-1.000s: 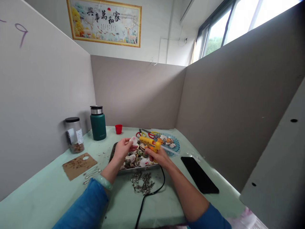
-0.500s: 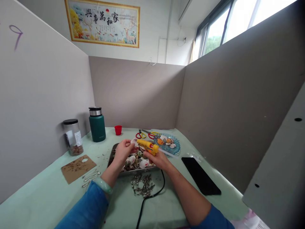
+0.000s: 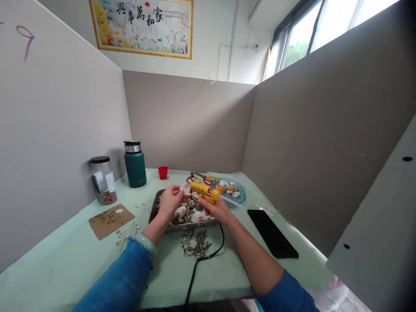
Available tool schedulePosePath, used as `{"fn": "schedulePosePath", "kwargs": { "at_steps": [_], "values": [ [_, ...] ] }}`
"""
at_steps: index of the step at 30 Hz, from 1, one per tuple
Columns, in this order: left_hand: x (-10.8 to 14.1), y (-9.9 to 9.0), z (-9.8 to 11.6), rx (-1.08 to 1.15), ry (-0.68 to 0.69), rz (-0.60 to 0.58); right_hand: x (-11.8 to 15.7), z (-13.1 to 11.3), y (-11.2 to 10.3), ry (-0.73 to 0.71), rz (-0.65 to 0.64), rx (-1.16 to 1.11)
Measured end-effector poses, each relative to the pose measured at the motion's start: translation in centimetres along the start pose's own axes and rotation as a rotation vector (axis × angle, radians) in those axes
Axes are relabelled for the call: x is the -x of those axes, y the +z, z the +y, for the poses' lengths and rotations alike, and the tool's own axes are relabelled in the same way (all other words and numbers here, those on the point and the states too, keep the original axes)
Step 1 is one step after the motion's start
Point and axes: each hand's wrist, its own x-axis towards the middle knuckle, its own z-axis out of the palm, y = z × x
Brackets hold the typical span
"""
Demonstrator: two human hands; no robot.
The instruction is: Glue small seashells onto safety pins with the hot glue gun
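My left hand (image 3: 171, 202) pinches a pale, pinkish shell (image 3: 185, 188) over the left part of a metal tray (image 3: 191, 225) of shells. In my right hand (image 3: 217, 209) is a yellow glue gun (image 3: 205, 191), its nozzle pointing left at the shell; whether the two touch is too small to tell. A clear glue stick (image 3: 232, 201) sticks out of the gun's back end. The black cord (image 3: 208, 258) runs down to the table's front edge. Metal clips or pins (image 3: 196, 244) lie heaped in front of the tray.
Behind the tray are scissors (image 3: 208, 180), a blue plate (image 3: 241, 195) with shells and a red cup (image 3: 163, 173). At left stand a green bottle (image 3: 135, 167) and a jar (image 3: 105, 182), near brown card (image 3: 111, 221) and safety pins (image 3: 128, 232). A black phone-like slab (image 3: 273, 234) lies right.
The whole view has tilted slightly, so the table items appear a little higher. The pale shell shows more of its face beside the nozzle. Both hands keep their holds.
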Motion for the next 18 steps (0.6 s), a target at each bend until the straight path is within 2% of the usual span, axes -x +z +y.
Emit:
{"fn": "schedulePosePath", "kwargs": {
  "at_steps": [4,11,18],
  "values": [
    [0.1,-0.1,0.2,0.015,-0.015,0.025,-0.2,-0.1,0.0,-0.037,-0.045,-0.071],
    [0.7,0.3,1.3,0.117,-0.091,0.029,-0.2,0.5,0.9,0.040,0.014,0.076],
    [0.9,0.1,1.2,0.101,-0.065,0.011,-0.2,0.7,0.6,0.028,0.052,0.005]
  ]
}}
